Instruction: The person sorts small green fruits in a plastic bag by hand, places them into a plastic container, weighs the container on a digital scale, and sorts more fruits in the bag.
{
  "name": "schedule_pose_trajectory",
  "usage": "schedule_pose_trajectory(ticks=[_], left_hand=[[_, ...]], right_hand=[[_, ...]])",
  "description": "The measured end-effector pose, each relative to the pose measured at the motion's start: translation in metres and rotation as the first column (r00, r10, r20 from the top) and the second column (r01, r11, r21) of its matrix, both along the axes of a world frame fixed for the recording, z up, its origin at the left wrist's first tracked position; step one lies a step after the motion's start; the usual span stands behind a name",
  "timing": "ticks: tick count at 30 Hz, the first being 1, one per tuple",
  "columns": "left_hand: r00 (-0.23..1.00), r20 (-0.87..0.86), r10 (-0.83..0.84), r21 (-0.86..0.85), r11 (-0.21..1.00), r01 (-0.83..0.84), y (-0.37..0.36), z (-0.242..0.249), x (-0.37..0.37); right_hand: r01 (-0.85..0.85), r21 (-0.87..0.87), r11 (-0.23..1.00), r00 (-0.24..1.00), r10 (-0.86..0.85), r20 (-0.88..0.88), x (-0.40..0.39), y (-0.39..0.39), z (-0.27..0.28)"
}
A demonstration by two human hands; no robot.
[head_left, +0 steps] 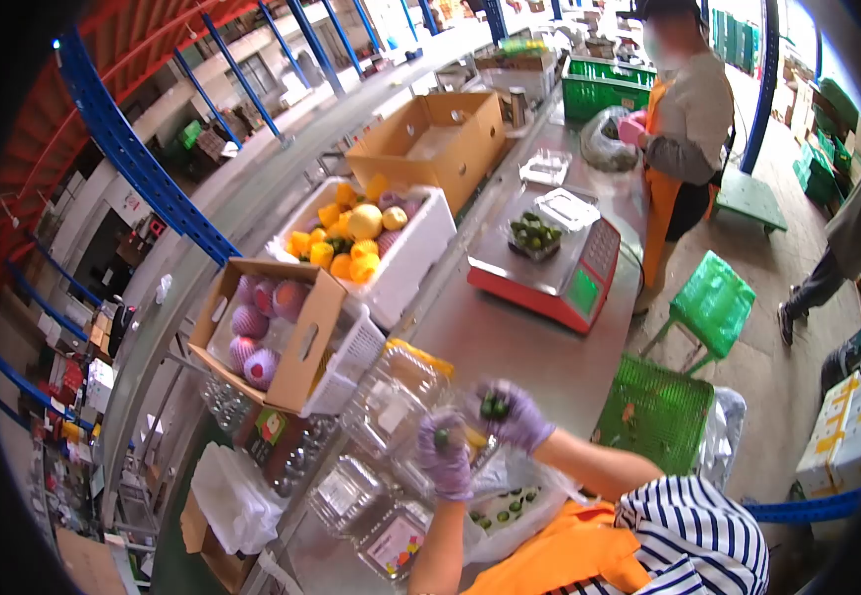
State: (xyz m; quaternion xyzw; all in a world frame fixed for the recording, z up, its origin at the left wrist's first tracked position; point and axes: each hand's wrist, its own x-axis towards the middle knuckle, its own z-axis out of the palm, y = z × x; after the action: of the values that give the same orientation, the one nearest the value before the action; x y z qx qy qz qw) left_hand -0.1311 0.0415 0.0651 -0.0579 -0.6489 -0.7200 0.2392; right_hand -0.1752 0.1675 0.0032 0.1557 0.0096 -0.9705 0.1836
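Observation:
My left hand [445, 461], in a purple glove, is closed around a small green citrus fruit [441, 437]. Just to its right, my gloved right hand [521, 421] grips several more small green citrus fruits [495, 407]. Below both hands lies a clear plastic bag [544, 496] with more of these fruits inside. Clear plastic clamshell boxes [383, 416] rest left of and beyond my left hand. Farther up the bench, a clear container of green fruits [534, 234] sits on a red scale [529, 294], beside a white-looking lid or tray [566, 209].
Left of the bench stand a carton of net-wrapped fruit [313, 342], a white foam box [420, 243] of yellow and orange fruit, and a brown carton [470, 149]. A co-worker [688, 119] stands beyond the scale. Right are a green stool [716, 302] and green crate [653, 407].

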Motion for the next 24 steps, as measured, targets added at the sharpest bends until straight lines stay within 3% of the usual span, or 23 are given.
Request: schedule_pose_trajectory(ticks=[1, 4, 5, 7, 9, 11, 13, 15, 17, 18, 19, 21, 23, 24], left_hand=[[0.989, 0.141, 0.036, 0.044, 0.998, -0.043, -0.007, -0.007, 0.004], [0.942, 0.332, 0.042, 0.049, 0.997, -0.062, -0.023, 0.003, 0.020], [0.944, 0.320, 0.081, 0.013, 0.996, -0.090, -0.022, 0.006, 0.025], [0.914, 0.399, 0.068, 0.066, 0.993, -0.103, -0.027, -0.002, 0.039], [0.889, 0.455, 0.055, 0.039, 0.996, -0.082, -0.031, -0.014, 0.055], [0.872, 0.487, 0.048, 0.033, 0.997, -0.074, -0.033, -0.027, 0.066], [0.898, 0.435, 0.066, 0.059, 0.993, -0.102, -0.029, -0.028, 0.071], [0.833, 0.550, 0.051, 0.092, 0.988, -0.121, -0.031, -0.030, 0.076], [0.817, 0.575, 0.028, 0.129, 0.984, -0.125, -0.031, -0.033, 0.079], [0.783, 0.623, 0.001, 0.147, 0.982, -0.118, -0.033, -0.036, 0.080], [0.744, 0.650, -0.153, 0.337, 0.936, -0.102, -0.034, -0.035, 0.080], [0.658, 0.600, -0.454, 0.671, 0.734, -0.105, -0.036, -0.031, 0.079], [0.634, 0.412, -0.654, 0.875, 0.479, -0.075, -0.033, -0.029, 0.073], [0.616, 0.296, -0.730, 0.942, 0.330, -0.062, -0.032, -0.029, 0.071]], right_hand=[[0.077, -0.014, 0.997, 0.997, -0.077, -0.019, -0.007, 0.014, 0.004], [0.340, 0.126, 0.932, 0.940, -0.335, -0.063, -0.051, 0.063, 0.043], [0.439, 0.157, 0.885, 0.898, -0.424, -0.116, -0.073, 0.082, 0.051], [0.600, 0.383, 0.702, 0.800, -0.515, -0.308, -0.115, 0.119, 0.071], [0.736, 0.428, 0.524, 0.672, -0.497, -0.548, -0.173, 0.163, 0.060], [0.707, 0.645, 0.292, 0.686, -0.505, -0.524, -0.213, 0.186, 0.082], [0.781, 0.469, 0.413, 0.620, -0.609, -0.496, -0.245, 0.199, 0.094], [0.759, 0.351, 0.548, 0.647, -0.692, -0.319, -0.255, 0.202, 0.107], [0.564, 0.331, 0.757, 0.825, -0.529, -0.198, -0.249, 0.202, 0.117], [0.565, 0.220, 0.795, 0.820, -0.511, -0.257, -0.243, 0.189, 0.106], [0.552, 0.106, 0.827, 0.807, -0.497, -0.319, -0.231, 0.168, 0.094], [0.379, 0.431, 0.818, 0.891, -0.198, -0.408, -0.183, 0.129, 0.087], [0.171, 0.501, 0.848, 0.924, 0.039, -0.381, -0.137, 0.088, 0.077], [0.019, 0.433, 0.901, 0.935, 0.138, -0.326, -0.113, 0.066, 0.078]])
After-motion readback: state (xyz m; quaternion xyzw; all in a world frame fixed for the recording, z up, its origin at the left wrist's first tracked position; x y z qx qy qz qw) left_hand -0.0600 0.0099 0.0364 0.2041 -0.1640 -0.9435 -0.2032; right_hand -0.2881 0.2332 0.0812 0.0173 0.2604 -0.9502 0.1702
